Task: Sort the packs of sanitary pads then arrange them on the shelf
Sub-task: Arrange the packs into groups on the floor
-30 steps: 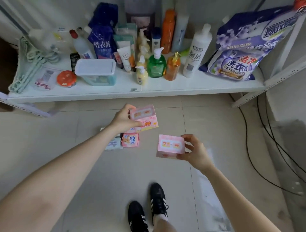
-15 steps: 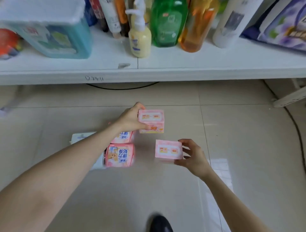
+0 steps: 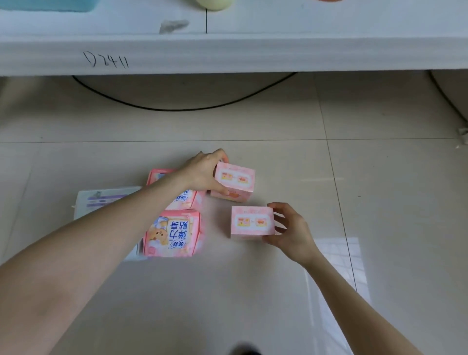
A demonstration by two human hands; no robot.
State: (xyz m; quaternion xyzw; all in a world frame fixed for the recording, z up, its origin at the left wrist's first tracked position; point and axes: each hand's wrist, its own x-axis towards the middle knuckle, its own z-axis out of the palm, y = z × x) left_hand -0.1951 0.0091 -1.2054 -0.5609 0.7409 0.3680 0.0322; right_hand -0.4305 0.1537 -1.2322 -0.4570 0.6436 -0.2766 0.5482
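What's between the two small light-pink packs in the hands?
Head view: just a narrow strip of bare floor; upper pack in left hand, lower pack in right hand, not touching.

White pack [image 3: 101, 202]: left forearm [image 3: 114, 228] crosses it, print too blurred to read. Rear pink pack [image 3: 158, 176] mostly under same forearm and left hand [image 3: 205, 174]. Far small pack [image 3: 234, 181] hides most of that hand's fingers. Top edge cuts blue tub [image 3: 45, 5] and pale bottle [image 3: 215, 3] on shelf [image 3: 304, 53]; we get only bases. Dark shoe [image 3: 244, 351] at bottom edge blurred, cut off. Cable [image 3: 182, 109] ends vanish behind shelf lip. We cannot tell whether near small pack [image 3: 252, 223] in right hand [image 3: 291, 233] touches floor [image 3: 379, 177].
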